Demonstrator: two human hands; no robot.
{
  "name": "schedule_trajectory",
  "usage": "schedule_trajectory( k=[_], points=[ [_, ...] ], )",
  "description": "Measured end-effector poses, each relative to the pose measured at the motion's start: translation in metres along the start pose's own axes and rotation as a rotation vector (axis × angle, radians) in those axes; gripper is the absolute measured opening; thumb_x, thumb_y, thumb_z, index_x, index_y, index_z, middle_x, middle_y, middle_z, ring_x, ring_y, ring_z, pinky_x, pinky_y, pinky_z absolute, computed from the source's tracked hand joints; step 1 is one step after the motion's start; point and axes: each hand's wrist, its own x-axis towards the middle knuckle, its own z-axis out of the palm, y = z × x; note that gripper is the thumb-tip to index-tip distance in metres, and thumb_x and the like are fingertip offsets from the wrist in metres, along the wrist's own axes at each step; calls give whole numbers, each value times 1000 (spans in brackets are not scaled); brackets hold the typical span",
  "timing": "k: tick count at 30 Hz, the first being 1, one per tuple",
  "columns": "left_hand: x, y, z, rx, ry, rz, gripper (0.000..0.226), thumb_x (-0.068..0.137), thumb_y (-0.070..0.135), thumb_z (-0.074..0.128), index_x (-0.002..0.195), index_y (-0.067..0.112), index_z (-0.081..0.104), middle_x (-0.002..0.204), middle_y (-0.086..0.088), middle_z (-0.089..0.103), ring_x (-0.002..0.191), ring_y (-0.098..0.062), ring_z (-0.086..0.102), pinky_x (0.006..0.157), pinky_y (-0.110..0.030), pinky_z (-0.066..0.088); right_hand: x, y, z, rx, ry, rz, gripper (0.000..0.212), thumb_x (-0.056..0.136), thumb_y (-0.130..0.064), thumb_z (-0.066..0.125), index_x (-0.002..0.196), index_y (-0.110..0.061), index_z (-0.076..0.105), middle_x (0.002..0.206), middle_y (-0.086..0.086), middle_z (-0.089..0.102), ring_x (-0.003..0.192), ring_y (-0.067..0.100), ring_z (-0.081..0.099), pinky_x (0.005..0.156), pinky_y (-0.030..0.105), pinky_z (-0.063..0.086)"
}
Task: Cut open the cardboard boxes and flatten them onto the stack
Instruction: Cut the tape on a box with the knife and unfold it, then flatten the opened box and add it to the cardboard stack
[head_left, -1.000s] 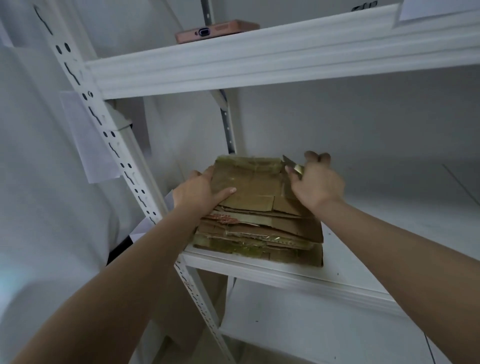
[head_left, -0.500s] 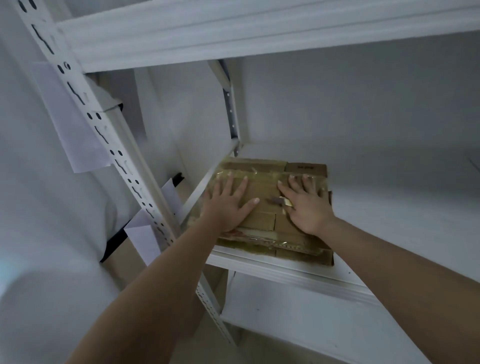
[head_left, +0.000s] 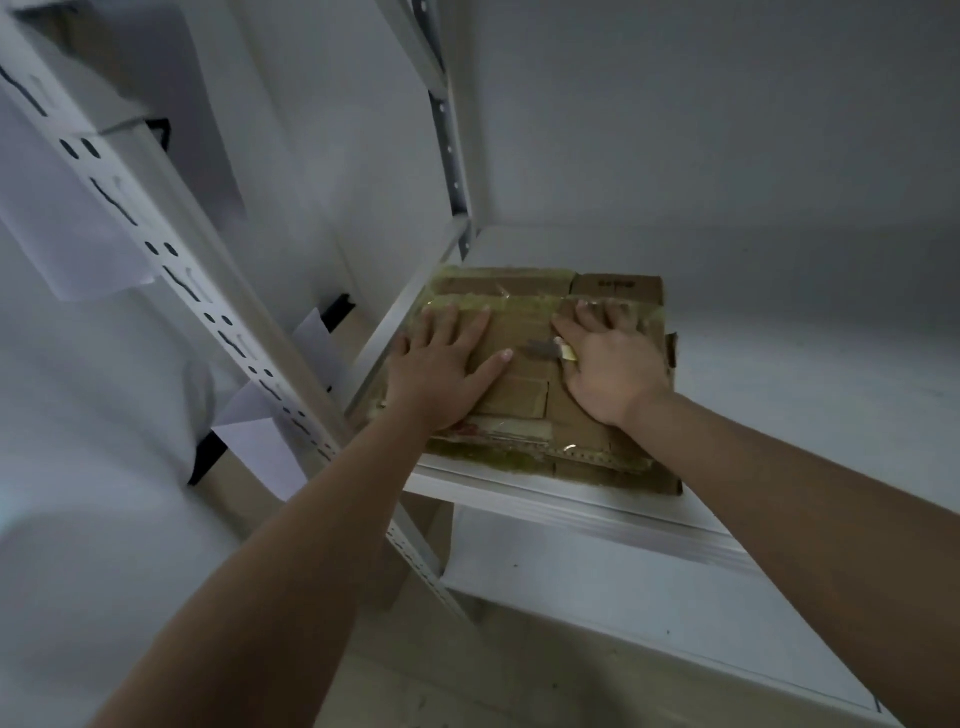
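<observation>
Cardboard stack (head_left: 524, 410) sits on the white shelf (head_left: 571, 506), tight into its left front corner beside the perforated upright (head_left: 171, 270). Only the head view is given.

On top of the stack, the left hand (head_left: 441, 369) lies flat toward the upright, fingers straight and spread, gripping nothing, only pressing down. The right hand (head_left: 608, 369) presses the far side from the upright, its fingers (head_left: 597, 317) mostly straight, while the thumb side traps a small cutter (head_left: 548, 349) against the board, its grey blade pointing toward the left hand. How firmly the cutter is held I cannot tell.

Risks, as I judge them: the exposed blade lies close to the left thumb, so a slip while pressing could nick it. The stack's near edge reaches the shelf lip, and uneven pressure could slide the loose top sheets off. Springy flaps may lift again once the hands come away.

Count: one stack, of several flattened sheets whose number cannot be told; one cutter; two hands; one upright close by, another at the shelf's rear; a few white paper sheets (head_left: 260, 441) hanging beside the upright.
</observation>
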Motion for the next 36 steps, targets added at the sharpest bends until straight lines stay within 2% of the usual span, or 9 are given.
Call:
schedule_trajectory(
  k=[7, 13, 18, 20, 25, 27, 30, 33, 36],
  points=[
    [1, -3, 0, -28, -22, 9, 67, 90, 72, 17, 150, 47, -2, 163, 1, 0, 149, -25, -4, 118, -49, 4, -1, -3, -2, -22, 24, -4, 49, 100, -34, 30, 148, -29, 25, 159, 4, 17, 145, 34, 10, 113, 59, 17],
    [-6, -3, 11, -54, 54, -7, 78, 81, 77, 8, 150, 45, -3, 162, 2, -5, 148, -23, -9, 119, -49, 3, -8, -1, 9, -14, 76, 1, 55, 97, -32, 37, 150, -30, 21, 160, 2, 14, 147, 32, 4, 115, 57, 13],
    [-6, 0, -3, -142, 5, -17, 98, 79, 84, 24, 154, 25, -1, 162, -2, -2, 149, -24, -6, 118, -51, 4, -10, -2, -6, 69, -7, -14, 64, 99, -32, 37, 153, -26, 4, 161, 2, 5, 147, 32, -3, 116, 55, 5],
    [-3, 1, -7, -130, -26, -29, 99, 81, 82, 28, 154, 20, 1, 162, -3, -2, 148, -26, -6, 118, -53, 2, -11, -1, -15, 114, -14, -29, 66, 100, -32, 36, 153, -23, -2, 161, 3, 6, 147, 31, -2, 116, 53, 5],
    [-2, 5, -16, 68, -132, -41, 103, 75, 84, 12, 154, 21, -5, 162, -3, -7, 148, -31, -9, 116, -60, -3, -29, 1, -8, 33, 96, -35, 53, 99, -25, 35, 149, -15, 24, 159, 5, 18, 147, 25, 6, 116, 52, 10],
    [-4, 12, -22, 157, -109, -64, 101, 77, 84, 11, 155, 20, 1, 162, -6, 3, 148, -35, 0, 116, -58, 2, -30, 2, -7, 38, 26, -20, 54, 99, -24, 38, 151, -17, 22, 160, 2, 12, 148, 23, 3, 116, 54, 8],
    [-10, 23, -30, 281, 51, -65, 95, 81, 80, 14, 147, 14, 33, 148, -14, 34, 137, -36, 28, 112, -51, 26, -23, 6, -22, 85, -28, -38, 53, 99, -21, 37, 151, -19, 23, 160, 1, 11, 148, 22, 3, 117, 53, 13],
    [-16, 25, -31, 88, 48, -62, 77, 90, 70, 24, 138, 14, 45, 140, -13, 40, 126, -30, 42, 102, -44, 42, -28, 7, -33, 138, 23, -77, 53, 99, -17, 40, 150, -19, 26, 160, 1, 13, 148, 22, 4, 117, 47, 21],
    [-17, 25, -39, -18, 5, -52, 70, 94, 65, 25, 130, 12, 52, 133, -14, 48, 117, -29, 50, 97, -44, 46, -41, 2, -39, 159, 134, -89, 49, 98, -15, 41, 146, -18, 33, 158, 2, 20, 147, 20, 6, 114, 42, 26]
  ],
)
